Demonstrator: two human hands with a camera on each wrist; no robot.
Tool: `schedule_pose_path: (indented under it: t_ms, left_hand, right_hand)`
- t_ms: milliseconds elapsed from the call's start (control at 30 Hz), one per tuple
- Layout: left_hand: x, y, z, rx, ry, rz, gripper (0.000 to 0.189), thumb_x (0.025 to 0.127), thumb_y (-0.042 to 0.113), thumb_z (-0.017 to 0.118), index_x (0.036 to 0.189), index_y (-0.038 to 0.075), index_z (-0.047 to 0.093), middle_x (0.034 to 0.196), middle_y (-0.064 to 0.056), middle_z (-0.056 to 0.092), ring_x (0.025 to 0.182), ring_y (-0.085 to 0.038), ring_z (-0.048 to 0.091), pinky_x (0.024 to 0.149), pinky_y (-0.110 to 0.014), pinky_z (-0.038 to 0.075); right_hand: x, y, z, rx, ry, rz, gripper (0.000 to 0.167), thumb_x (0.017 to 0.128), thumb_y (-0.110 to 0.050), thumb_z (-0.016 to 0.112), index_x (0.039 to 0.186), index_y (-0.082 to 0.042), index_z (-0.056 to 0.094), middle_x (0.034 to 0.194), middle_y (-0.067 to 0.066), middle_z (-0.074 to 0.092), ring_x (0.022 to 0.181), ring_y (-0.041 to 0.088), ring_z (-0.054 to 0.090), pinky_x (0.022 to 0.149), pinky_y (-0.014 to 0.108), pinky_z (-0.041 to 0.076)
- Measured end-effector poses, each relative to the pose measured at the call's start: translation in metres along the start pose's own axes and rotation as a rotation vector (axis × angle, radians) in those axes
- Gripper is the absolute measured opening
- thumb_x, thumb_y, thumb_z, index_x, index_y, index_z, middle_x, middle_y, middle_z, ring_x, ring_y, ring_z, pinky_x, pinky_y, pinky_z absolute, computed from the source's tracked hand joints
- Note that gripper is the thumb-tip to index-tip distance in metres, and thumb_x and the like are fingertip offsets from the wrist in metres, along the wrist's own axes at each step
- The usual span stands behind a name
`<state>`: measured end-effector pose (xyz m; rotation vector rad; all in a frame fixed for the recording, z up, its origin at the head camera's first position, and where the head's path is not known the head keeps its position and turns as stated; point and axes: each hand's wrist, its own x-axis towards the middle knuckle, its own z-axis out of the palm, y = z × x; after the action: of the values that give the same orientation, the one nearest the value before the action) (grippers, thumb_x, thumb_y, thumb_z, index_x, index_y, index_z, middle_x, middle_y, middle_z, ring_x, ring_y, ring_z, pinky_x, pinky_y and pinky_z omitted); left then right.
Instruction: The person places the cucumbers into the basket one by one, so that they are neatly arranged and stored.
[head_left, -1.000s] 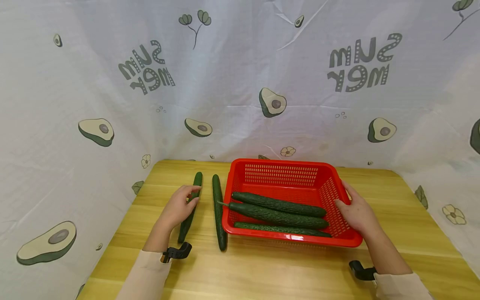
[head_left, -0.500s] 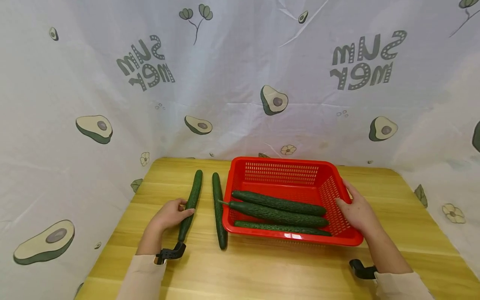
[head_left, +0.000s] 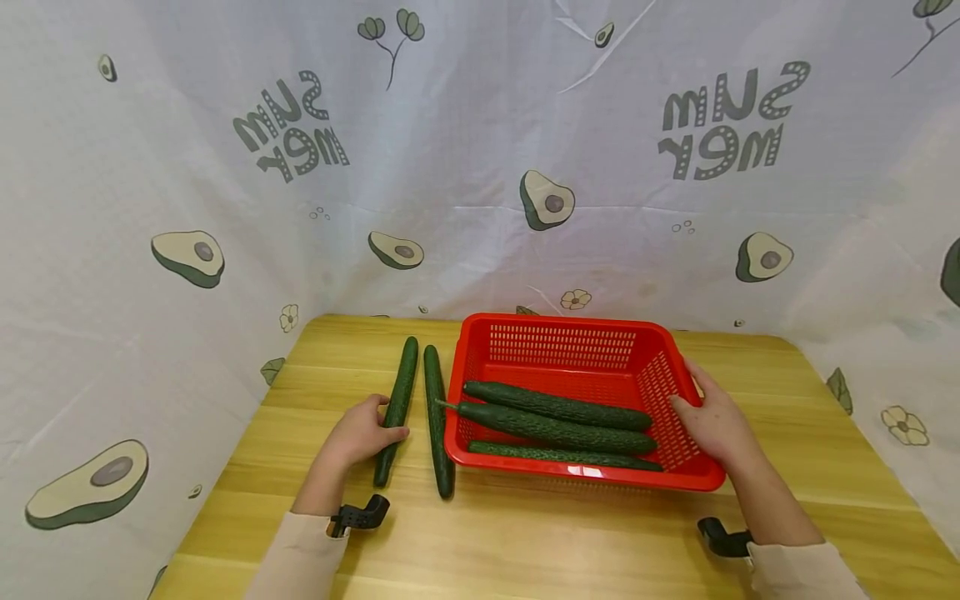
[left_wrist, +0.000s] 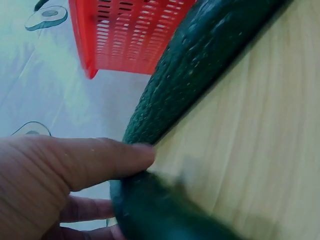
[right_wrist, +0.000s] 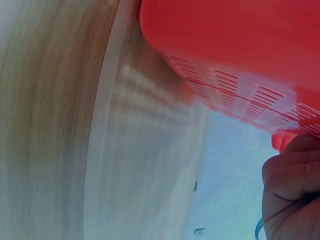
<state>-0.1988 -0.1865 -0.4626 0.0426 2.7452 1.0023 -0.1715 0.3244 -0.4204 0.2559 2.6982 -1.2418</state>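
Observation:
My left hand (head_left: 366,432) grips a dark green cucumber (head_left: 402,383) near its lower half, thumb on one side and fingers on the other. In the left wrist view the thumb (left_wrist: 110,159) lies across this cucumber (left_wrist: 165,210), and a second one runs behind it. That second cucumber (head_left: 437,417) lies on the table beside the red basket (head_left: 585,474). Three more cucumbers, one of them the middle cucumber (head_left: 555,425), lie crosswise inside the basket. My right hand (head_left: 716,421) holds the basket's right rim, thumb inside and fingers outside; the right wrist view shows curled fingers (right_wrist: 292,175) at the basket wall.
The wooden table (head_left: 525,550) extends in front of the basket and to both sides. A white curtain (head_left: 465,167) printed with avocados hangs along the table's back and sides. Black camera mounts, such as the left mount (head_left: 363,513), sit on both wrists.
The left hand came down onto the left cucumber, took hold of it and moved it right, toward the second one. The right hand and the basket stayed in place.

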Motion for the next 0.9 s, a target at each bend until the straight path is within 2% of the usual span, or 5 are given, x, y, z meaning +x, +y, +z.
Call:
schedule_pose_path:
  t_ms: [167,267,400,500,900]
  left_hand:
    - [-0.0008,0.0005,0.0032,0.004,0.045,-0.018,0.062,0.092,0.021,0.07,0.144,-0.007,0.05,0.111,-0.022,0.071,0.084,-0.023,0.07,0.076,-0.042,0.058]
    - [-0.0017,-0.0005,0.0027,-0.072,0.044,-0.031,0.058,0.096,0.015,0.064,0.147,-0.006,0.046,0.115,-0.027,0.068,0.074,-0.034,0.07,0.081,-0.045,0.058]
    - [-0.0023,-0.0023,0.0013,-0.112,0.059,-0.034,0.055,0.099,0.013,0.059,0.149,-0.006,0.044,0.129,-0.034,0.061,0.104,-0.048,0.068,0.094,-0.054,0.054]
    - [-0.0017,-0.0039,0.0015,-0.097,0.089,-0.044,0.054,0.101,0.017,0.056,0.148,-0.006,0.045,0.14,-0.034,0.055,0.128,-0.05,0.055,0.101,-0.06,0.05]
    - [-0.0055,-0.0029,-0.0044,-0.136,0.194,-0.048,0.051,0.101,0.025,0.06,0.146,0.001,0.051,0.128,-0.029,0.062,0.107,-0.038,0.065,0.087,-0.052,0.053]
  right_hand:
    - [-0.0005,0.0005,0.0002,-0.005,0.001,-0.001,0.074,0.108,-0.029,0.044,0.166,-0.015,0.0,0.128,0.042,0.053,0.077,0.021,0.073,0.063,0.041,0.063]
    - [-0.0007,0.0009,0.0002,-0.002,0.001,0.0,0.074,0.108,-0.029,0.044,0.166,-0.015,0.0,0.127,0.042,0.054,0.077,0.021,0.073,0.063,0.042,0.063]
    - [-0.0006,0.0011,-0.0002,0.003,0.002,-0.002,0.074,0.108,-0.028,0.044,0.166,-0.015,0.0,0.127,0.042,0.053,0.077,0.021,0.073,0.063,0.042,0.063]
    - [-0.0002,0.0015,-0.0005,0.001,0.004,-0.004,0.074,0.108,-0.028,0.044,0.166,-0.015,0.0,0.127,0.042,0.054,0.077,0.021,0.073,0.063,0.042,0.063]
    - [0.0005,0.0016,-0.0002,-0.001,0.004,-0.003,0.074,0.108,-0.026,0.045,0.166,-0.014,0.0,0.128,0.042,0.054,0.078,0.021,0.073,0.063,0.042,0.063]
